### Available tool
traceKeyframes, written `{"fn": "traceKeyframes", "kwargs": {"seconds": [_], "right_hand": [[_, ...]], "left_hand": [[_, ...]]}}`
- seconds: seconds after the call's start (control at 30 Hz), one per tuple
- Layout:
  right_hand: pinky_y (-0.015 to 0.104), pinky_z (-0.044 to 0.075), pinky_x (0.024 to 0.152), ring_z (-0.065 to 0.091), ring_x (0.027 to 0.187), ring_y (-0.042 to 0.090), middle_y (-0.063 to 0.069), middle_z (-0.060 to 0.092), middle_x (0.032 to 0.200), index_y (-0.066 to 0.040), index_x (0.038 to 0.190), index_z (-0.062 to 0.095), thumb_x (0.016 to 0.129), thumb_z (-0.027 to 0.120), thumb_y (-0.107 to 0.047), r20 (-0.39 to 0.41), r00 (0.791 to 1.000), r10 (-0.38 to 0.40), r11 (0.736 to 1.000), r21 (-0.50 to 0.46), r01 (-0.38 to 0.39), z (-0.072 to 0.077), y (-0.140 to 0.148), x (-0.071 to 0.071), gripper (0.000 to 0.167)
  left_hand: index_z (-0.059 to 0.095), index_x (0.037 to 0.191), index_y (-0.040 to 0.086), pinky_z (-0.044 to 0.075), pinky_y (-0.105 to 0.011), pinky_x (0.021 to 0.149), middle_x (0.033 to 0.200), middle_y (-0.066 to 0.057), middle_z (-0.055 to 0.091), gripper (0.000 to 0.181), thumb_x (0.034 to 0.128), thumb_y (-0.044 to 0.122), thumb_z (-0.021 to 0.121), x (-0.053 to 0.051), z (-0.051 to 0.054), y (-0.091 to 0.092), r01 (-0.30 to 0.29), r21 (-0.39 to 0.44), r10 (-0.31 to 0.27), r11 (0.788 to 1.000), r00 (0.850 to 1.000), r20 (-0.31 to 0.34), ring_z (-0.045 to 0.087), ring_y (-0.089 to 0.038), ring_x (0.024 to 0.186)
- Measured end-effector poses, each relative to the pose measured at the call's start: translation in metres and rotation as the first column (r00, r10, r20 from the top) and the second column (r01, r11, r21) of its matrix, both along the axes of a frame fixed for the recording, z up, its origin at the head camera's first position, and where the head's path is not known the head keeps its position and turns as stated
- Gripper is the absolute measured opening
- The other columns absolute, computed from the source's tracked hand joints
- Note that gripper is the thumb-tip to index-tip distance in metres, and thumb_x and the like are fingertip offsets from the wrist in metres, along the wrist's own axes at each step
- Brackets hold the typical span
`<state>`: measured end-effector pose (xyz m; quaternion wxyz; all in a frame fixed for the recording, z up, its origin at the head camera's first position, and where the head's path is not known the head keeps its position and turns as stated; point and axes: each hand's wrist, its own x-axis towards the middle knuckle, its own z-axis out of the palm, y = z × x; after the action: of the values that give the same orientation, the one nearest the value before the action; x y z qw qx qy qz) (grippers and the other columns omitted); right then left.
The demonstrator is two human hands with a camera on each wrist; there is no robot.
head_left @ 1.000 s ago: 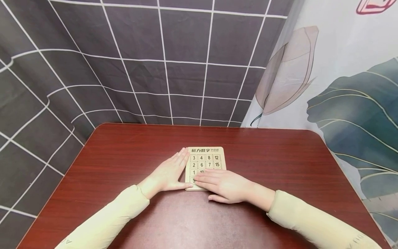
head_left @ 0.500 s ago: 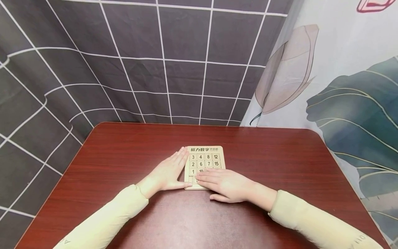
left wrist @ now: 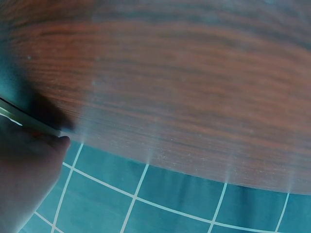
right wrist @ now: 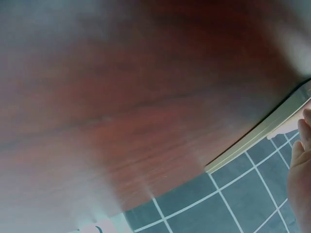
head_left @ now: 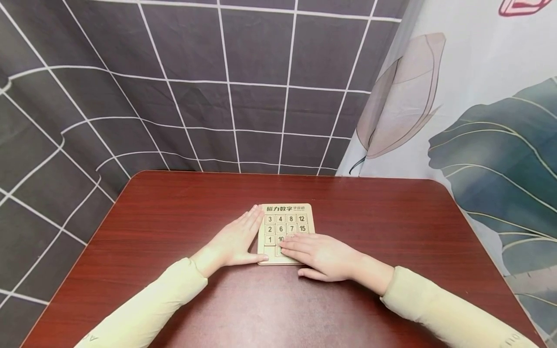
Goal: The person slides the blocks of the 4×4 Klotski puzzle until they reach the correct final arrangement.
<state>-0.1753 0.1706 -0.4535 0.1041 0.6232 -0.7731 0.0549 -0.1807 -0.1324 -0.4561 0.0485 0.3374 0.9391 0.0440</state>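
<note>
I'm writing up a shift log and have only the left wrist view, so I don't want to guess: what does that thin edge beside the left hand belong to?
Observer: It is the side of a pale number sliding puzzle, as the head view shows.
Operator: Thanks. Does every spot you can see in it hold a number?
Observer: No, the bottom-left slot is bare.
Operator: And where is the right hand?
Observer: It lies back-up across the puzzle, covering its lower right corner.
</note>
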Motion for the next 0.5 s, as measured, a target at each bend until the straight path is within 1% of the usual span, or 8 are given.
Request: {"fn": "traceKeyframes", "kwargs": {"seconds": [0.27,0.5], "right_hand": [[0.043,0.047,0.123,0.054,0.149,0.024,0.010,0.058,0.158,-0.004,0.154,0.054,0.105,0.064,-0.038,0.026,0.999,-0.028,0.999,0.031,0.027,0.001,-0.014,-0.010,0.061],[0.042,0.042,0.127,0.050,0.152,0.023,0.009,0.054,0.162,-0.006,0.157,0.051,0.107,0.059,-0.041,0.056,0.996,-0.075,0.994,0.088,0.069,0.000,-0.019,-0.012,0.062]], "left_hand": [[0.024,0.164,-0.011,0.029,-0.047,0.134,0.174,-0.028,0.022,0.113,0.0935,0.069,0.063,0.000,-0.001,0.000,0.003,-0.004,-0.003,1.000,1.000,-0.004,0.023,-0.039,0.164],[0.023,0.164,-0.011,0.029,-0.047,0.134,0.174,-0.028,0.022,0.114,0.0936,0.069,0.063,0.000,-0.001,0.000,0.003,-0.003,-0.003,1.000,1.000,-0.002,0.023,-0.039,0.164]]}}
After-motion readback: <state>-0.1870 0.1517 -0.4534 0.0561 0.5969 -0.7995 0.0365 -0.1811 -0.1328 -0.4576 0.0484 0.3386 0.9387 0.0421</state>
